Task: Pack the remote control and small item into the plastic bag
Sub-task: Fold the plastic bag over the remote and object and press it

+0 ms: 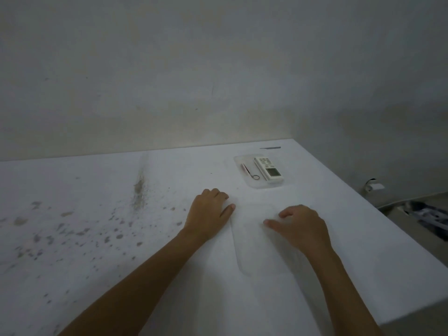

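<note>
Here, the scene in lines:
Desk: white, with grey stains on its left part.
Bag: clear plastic, lies flat on the desk between the two hands.
Left hand: rests on the bag's left edge, fingers curled, thumb stretched out; the grip pinches nothing.
Right hand: on the bag's right part, fingers bent; if the grip pinches the plastic, I cannot tell.
Tray: clear, behind the bag, apart from it.
Remote: white, in the tray's right side.
Small item: thin, with a ring, in the tray left of the remote.
</note>
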